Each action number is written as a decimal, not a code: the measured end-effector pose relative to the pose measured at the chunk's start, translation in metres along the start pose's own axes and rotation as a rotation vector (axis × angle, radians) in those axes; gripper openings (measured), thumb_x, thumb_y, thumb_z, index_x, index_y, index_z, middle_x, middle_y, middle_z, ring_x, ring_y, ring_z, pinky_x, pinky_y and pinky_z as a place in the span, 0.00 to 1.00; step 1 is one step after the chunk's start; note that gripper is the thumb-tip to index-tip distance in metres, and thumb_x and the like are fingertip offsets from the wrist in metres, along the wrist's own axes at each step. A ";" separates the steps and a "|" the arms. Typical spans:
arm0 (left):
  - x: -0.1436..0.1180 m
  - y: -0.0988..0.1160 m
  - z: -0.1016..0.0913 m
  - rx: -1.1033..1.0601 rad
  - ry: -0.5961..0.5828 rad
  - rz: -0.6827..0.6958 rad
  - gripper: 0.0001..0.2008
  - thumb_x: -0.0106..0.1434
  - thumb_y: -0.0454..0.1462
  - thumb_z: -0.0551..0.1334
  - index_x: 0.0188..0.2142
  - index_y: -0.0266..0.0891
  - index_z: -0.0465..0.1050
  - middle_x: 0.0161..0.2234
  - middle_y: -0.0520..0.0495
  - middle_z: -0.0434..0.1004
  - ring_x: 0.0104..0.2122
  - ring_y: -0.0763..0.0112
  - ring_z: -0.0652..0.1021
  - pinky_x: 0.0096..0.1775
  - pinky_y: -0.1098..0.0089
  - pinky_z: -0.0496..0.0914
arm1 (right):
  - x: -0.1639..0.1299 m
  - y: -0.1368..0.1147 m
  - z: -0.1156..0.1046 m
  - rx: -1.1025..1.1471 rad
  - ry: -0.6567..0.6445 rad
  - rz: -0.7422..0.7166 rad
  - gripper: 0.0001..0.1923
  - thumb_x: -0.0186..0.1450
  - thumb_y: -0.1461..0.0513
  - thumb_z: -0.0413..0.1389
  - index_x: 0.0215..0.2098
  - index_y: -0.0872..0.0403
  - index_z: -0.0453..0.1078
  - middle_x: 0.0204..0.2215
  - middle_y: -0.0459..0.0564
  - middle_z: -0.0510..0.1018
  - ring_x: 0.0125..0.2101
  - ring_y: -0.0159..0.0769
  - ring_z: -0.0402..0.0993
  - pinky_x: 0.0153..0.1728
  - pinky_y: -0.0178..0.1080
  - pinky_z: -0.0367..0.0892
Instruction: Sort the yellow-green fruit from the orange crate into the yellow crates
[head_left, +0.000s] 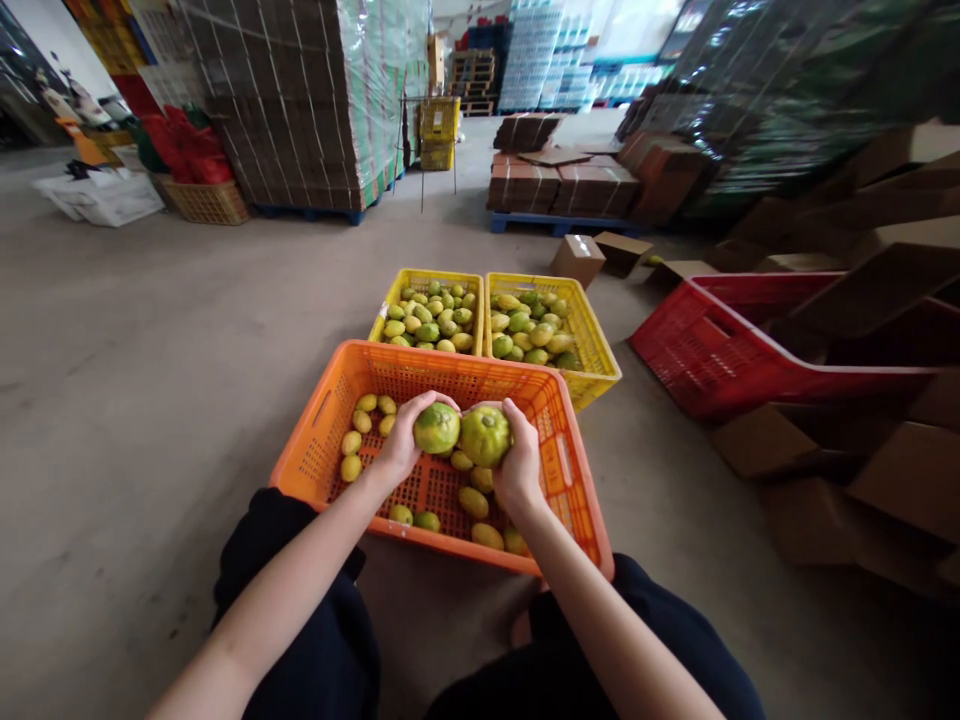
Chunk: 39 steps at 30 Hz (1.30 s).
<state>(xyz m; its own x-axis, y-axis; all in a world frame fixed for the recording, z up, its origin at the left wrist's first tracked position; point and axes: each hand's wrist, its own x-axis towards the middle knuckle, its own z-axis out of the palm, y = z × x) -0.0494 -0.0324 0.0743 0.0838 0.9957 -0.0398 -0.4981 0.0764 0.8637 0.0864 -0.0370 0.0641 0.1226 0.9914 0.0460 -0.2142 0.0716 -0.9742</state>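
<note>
Green citrus fruits, two of 'em, mid-frame over the orange crate [341, 395]: left hand [401, 440] clamped on one fruit [437, 427], right hand [517, 455] clamped on the other fruit [484, 435], fruits touching. Two yellow crates [600, 365] w/ more fruit sit just behind, red crate [705, 350] at right.

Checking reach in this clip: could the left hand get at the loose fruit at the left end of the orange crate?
Probably yes: the left hand already holds a green fruit, but nothing blocks those loose fruit.

Both hands [461, 450] cupped, side by side
</note>
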 end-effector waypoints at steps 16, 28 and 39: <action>-0.003 0.000 -0.001 0.139 -0.034 0.098 0.17 0.58 0.45 0.56 0.25 0.37 0.77 0.30 0.46 0.77 0.32 0.67 0.74 0.38 0.70 0.67 | -0.012 -0.020 0.001 -0.061 -0.020 -0.231 0.18 0.65 0.54 0.50 0.25 0.53 0.77 0.27 0.48 0.80 0.31 0.39 0.74 0.37 0.39 0.67; -0.002 -0.001 -0.003 0.133 -0.033 0.087 0.17 0.59 0.44 0.55 0.25 0.37 0.78 0.31 0.46 0.78 0.33 0.67 0.74 0.39 0.70 0.67 | -0.011 -0.020 0.003 -0.033 -0.012 -0.218 0.18 0.64 0.55 0.51 0.25 0.53 0.78 0.26 0.47 0.80 0.30 0.38 0.74 0.37 0.39 0.67; -0.001 -0.003 -0.006 0.129 -0.047 0.086 0.17 0.60 0.45 0.56 0.25 0.37 0.77 0.30 0.46 0.78 0.32 0.68 0.74 0.38 0.70 0.67 | -0.011 -0.018 0.003 -0.010 0.005 -0.198 0.18 0.64 0.54 0.51 0.25 0.53 0.78 0.26 0.47 0.80 0.29 0.38 0.73 0.36 0.39 0.67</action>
<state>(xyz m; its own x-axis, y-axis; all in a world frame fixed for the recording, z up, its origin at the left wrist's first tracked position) -0.0526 -0.0337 0.0686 0.0872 0.9945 0.0579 -0.3905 -0.0194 0.9204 0.0861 -0.0493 0.0819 0.1659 0.9576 0.2354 -0.1758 0.2636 -0.9485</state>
